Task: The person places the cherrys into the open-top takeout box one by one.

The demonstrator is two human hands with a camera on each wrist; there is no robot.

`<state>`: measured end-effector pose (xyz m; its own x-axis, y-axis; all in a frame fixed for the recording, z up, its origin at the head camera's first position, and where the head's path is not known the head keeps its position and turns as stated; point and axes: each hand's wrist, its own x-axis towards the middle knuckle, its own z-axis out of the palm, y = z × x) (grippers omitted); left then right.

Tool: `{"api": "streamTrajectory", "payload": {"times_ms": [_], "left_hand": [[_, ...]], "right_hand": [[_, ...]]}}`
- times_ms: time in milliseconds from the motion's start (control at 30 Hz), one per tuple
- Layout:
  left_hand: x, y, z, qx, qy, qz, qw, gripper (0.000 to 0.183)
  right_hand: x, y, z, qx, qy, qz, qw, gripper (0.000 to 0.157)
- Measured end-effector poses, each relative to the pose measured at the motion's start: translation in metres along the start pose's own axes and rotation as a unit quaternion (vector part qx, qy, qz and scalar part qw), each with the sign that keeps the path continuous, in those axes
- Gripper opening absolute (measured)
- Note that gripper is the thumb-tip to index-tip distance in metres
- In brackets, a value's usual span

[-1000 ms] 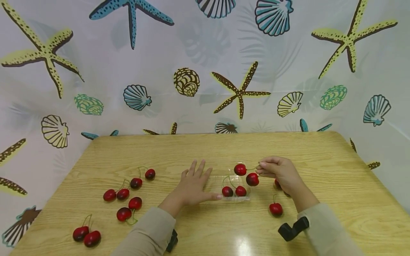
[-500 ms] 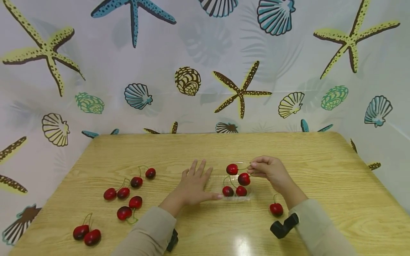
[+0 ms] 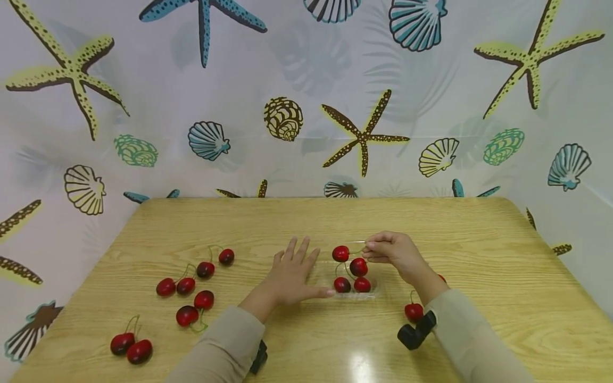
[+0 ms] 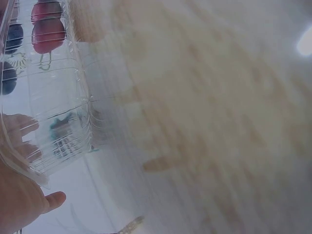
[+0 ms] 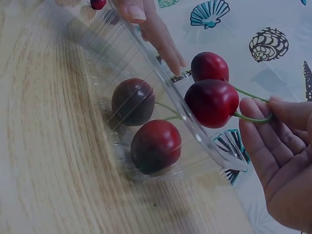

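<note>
My right hand (image 3: 396, 256) pinches the green stems of a pair of dark red cherries (image 5: 212, 103). The cherries hang at the rim of a clear plastic box (image 5: 168, 90), over its right part in the head view. Inside the box, near its front wall, lies another pair of cherries (image 5: 156, 146). My left hand (image 3: 289, 279) has its fingers spread at the box's left end, the thumb along the front side. In the left wrist view the see-through box (image 4: 56, 90) partly covers the left fingers.
Several cherries (image 3: 185, 286) lie in pairs on the left of the wooden table (image 3: 239, 223). A single cherry (image 3: 413, 311) shows beside my right wrist, and another red bit (image 3: 441, 277) peeks out behind the forearm. A patterned cloth (image 3: 306, 69) hangs behind the table.
My right hand has moved left with the pair of cherries, bringing them further over the box. The left hand has stayed in place at the box.
</note>
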<state>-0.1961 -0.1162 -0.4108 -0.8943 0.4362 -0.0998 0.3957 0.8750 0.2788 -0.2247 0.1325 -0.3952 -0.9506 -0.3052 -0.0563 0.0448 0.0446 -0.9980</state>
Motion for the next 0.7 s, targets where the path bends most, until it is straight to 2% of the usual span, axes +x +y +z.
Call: {"api": "streamTrajectory", "payload": {"times_ms": [700], "left_hand": [[0.002, 0.002, -0.001, -0.003, -0.005, -0.006, 1.0000, 0.098]], "right_hand": [[0.020, -0.001, 0.014, -0.081, -0.039, 0.019, 0.996, 0.027]]}}
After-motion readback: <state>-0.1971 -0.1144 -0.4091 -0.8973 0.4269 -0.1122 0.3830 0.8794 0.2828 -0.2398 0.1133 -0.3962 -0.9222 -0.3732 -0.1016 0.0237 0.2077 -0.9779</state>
